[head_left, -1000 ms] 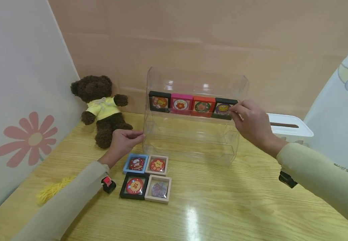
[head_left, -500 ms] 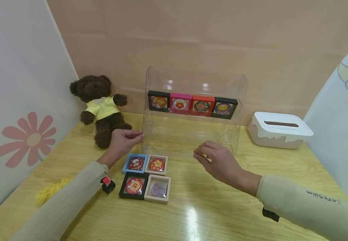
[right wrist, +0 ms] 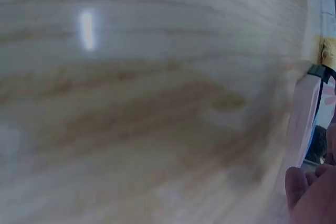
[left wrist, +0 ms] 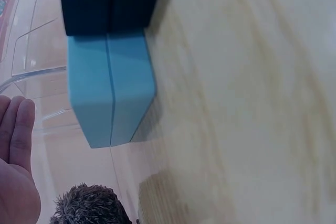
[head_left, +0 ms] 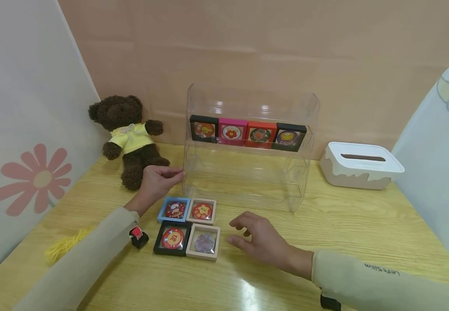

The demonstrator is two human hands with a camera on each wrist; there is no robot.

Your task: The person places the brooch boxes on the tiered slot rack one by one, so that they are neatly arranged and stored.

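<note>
My left hand pinches the left edge of a clear tiered display rack. On one of its upper tiers stand a black frame, a pink frame, a red frame and another black frame, each with a round badge inside. Four frames lie flat in a two-by-two block before the rack: blue, beige with a star badge, black, beige with a greyish-purple disc. My right hand, thumb and fingers parted, hovers right of that last one, holding nothing.
A brown teddy bear in a yellow top sits left of the rack. To the right stands a white-lidded tissue box. Yellow yarn lies by my left sleeve. Behind the rack hangs a plain tan backdrop.
My right hand has let go of the rightmost black frame, left it standing in the rack, and come down leftward to beside the frames on the table, its fingers parting. The left hand has stayed put.
</note>
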